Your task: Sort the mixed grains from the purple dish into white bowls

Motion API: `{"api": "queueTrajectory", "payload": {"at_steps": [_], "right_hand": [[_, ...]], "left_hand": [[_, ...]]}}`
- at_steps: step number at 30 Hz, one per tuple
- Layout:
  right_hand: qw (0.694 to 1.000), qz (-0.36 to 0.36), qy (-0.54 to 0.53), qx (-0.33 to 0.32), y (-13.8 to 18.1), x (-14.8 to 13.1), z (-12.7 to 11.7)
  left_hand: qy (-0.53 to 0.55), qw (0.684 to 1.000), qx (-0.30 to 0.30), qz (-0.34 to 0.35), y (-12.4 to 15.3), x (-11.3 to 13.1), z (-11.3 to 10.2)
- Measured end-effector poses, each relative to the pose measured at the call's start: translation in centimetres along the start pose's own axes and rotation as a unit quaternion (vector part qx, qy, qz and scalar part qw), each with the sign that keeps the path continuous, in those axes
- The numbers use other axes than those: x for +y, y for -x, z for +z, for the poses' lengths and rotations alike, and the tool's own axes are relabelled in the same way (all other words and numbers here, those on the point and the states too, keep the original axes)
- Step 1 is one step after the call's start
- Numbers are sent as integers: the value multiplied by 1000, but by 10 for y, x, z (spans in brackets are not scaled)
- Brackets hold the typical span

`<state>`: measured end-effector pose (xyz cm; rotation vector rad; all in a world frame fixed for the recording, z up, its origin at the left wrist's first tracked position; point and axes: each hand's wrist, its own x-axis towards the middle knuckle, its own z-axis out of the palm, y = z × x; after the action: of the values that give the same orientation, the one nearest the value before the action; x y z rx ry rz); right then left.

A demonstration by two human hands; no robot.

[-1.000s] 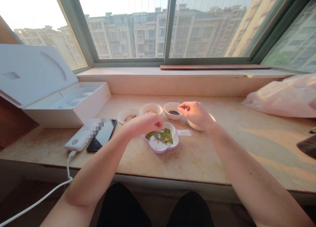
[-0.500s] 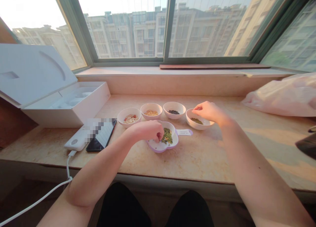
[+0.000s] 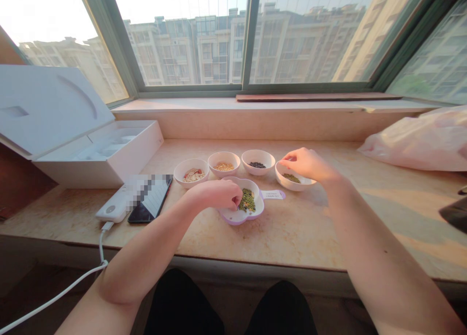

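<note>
A purple-rimmed white dish (image 3: pixel 237 216) holds a heap of mixed green beans (image 3: pixel 247 200). My left hand (image 3: pixel 215 194) rests curled in that dish, fingertips pinched at the heap's left edge. Behind stand several small white bowls: one with red and white pieces (image 3: pixel 190 171), one with yellow grains (image 3: pixel 224 164), one with dark seeds (image 3: pixel 258 160) and one with green beans (image 3: pixel 292 180). My right hand (image 3: pixel 310 164) hovers over the green-bean bowl, fingers pinched together above it; whether anything is between them is too small to make out.
An open white box (image 3: pixel 98 152) stands at the left, with a white power bank (image 3: pixel 118 204), its cable (image 3: pixel 54 296) and a black phone (image 3: pixel 150 206) in front. A small label (image 3: pixel 272 195) lies beside the dish. A pink plastic bag (image 3: pixel 419 140) lies at the right.
My right hand moved from the dark-seed bowl to the green-bean bowl on the right. My left hand slid down into the dish and now covers its left half.
</note>
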<state>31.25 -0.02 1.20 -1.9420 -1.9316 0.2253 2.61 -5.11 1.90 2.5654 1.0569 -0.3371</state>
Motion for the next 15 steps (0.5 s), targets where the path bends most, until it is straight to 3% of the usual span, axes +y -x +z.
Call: {"api": "queueTrajectory", "payload": {"at_steps": [4,11,15], "right_hand": [[1000,-8,-1,4,2,-6,-1],[1000,-16,-9,17,6,-20,0],[993,-108,-48,5,17,-35,6]], "left_hand": [[28,999,30,1,5,2,3],[33,999,30,20,3,-4,-1],[83,989,122,17,0,-22,-9]]}}
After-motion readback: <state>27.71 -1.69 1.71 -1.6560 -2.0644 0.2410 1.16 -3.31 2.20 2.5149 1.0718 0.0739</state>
